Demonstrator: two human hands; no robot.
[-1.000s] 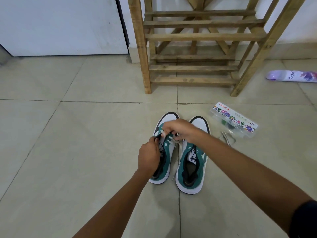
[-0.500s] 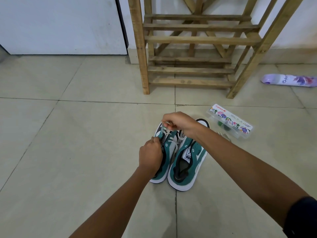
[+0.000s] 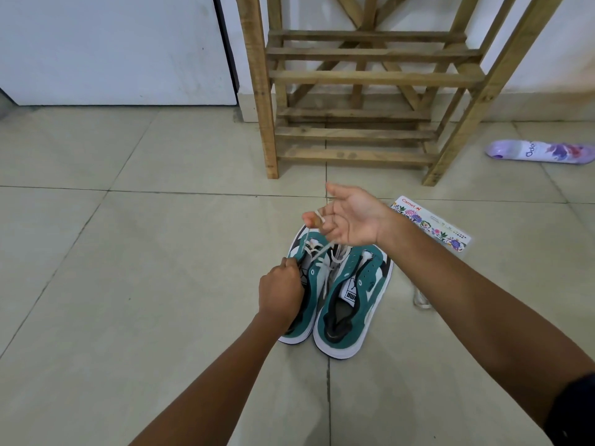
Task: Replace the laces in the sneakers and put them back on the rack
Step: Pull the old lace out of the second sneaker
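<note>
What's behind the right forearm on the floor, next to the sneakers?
A floral box shows above the right forearm, its near side covered by the arm. A loose white lace peeks out below; the rest is hidden.

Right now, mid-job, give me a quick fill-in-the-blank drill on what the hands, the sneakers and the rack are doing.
1. The right hand pulls a white lace up out of the ____ sneaker.
2. The left hand grips that same sneaker, and both sneakers stand on the ____.
3. The shelves of the wooden rack hold ____ shoes.
4. The purple bottle lies on its ____.

Missing words: left; floor; no; side
</note>
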